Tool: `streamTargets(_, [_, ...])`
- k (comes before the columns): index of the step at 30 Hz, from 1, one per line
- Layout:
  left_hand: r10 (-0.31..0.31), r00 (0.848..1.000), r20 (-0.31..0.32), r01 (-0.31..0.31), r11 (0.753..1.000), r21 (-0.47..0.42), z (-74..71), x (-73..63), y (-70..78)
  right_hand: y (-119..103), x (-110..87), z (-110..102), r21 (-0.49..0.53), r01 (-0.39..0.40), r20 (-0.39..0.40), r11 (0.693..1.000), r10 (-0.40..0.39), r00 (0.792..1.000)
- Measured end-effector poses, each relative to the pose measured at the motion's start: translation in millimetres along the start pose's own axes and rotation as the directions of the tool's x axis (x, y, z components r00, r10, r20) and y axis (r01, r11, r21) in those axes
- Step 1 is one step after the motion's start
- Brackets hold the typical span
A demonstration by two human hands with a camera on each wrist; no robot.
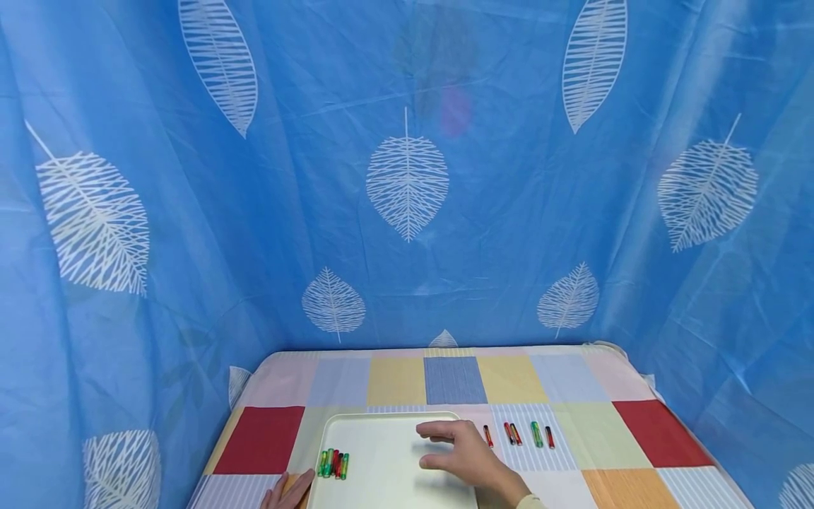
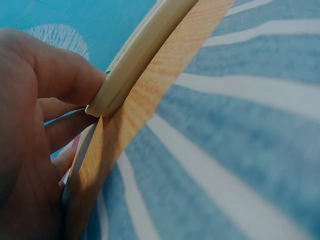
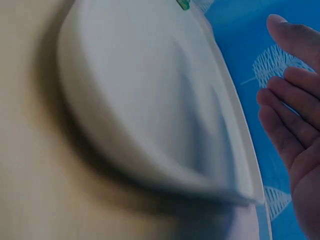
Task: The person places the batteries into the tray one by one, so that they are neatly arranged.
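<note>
A cream tray (image 1: 381,488) lies on the patchwork cloth, and small batteries (image 1: 335,464), green and red, are grouped in a row at its left side. My left hand (image 1: 288,492) rests at the tray's left rim. In the left wrist view, the digits of my left hand (image 2: 45,95) touch the edge of the tray (image 2: 135,55). Over the tray's right part hovers my right hand (image 1: 463,452), thumb and fingers apart and nothing between them. The right wrist view shows my right hand (image 3: 300,105) with loosely extended fingers beside the tray rim (image 3: 235,110).
More batteries lie spaced out on the cloth right of the tray, among them a red one (image 1: 488,436), a green one (image 1: 537,434) and a dark red one (image 1: 550,437). A blue curtain (image 1: 483,233) with white leaf prints encloses the table (image 1: 591,431) at back and sides.
</note>
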State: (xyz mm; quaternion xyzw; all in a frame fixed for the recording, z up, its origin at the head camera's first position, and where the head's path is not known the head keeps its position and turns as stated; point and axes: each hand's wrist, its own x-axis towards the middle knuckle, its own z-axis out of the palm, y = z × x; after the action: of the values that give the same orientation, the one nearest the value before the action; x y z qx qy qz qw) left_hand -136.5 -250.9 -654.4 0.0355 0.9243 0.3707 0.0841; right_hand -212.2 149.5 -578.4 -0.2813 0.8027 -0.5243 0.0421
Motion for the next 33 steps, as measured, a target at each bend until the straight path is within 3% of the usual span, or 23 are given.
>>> streamTargets(7, [-0.026,0.999,0.045,0.028,0.998,-0.055,-0.1,7.0,-3.8,10.3,-21.4,-24.9,0.012,-0.074,0.019,0.997,0.074,0.997])
streamTargets(13, [-0.015,1.000,0.020,0.015,1.000,-0.002,1.6,6.2,-2.5,20.3,-42.1,-44.9,-0.001,-0.044,0.010,0.999,0.044,0.999])
streamTargets(19, [-0.014,0.999,0.031,0.015,1.000,-0.018,0.2,3.0,0.4,26.4,-62.1,-68.1,-0.047,-0.029,-0.008,0.998,0.028,1.000])
streamTargets(25, [-0.017,1.000,0.021,0.017,1.000,-0.005,1.4,0.7,2.1,26.7,-80.3,-93.8,-0.077,-0.108,-0.012,0.991,0.108,0.994])
streamTargets(33, [-0.029,0.999,0.033,0.031,0.997,-0.077,-1.2,1.3,1.3,28.9,-98.6,-128.4,-0.147,-0.231,-0.076,0.962,0.222,0.972])
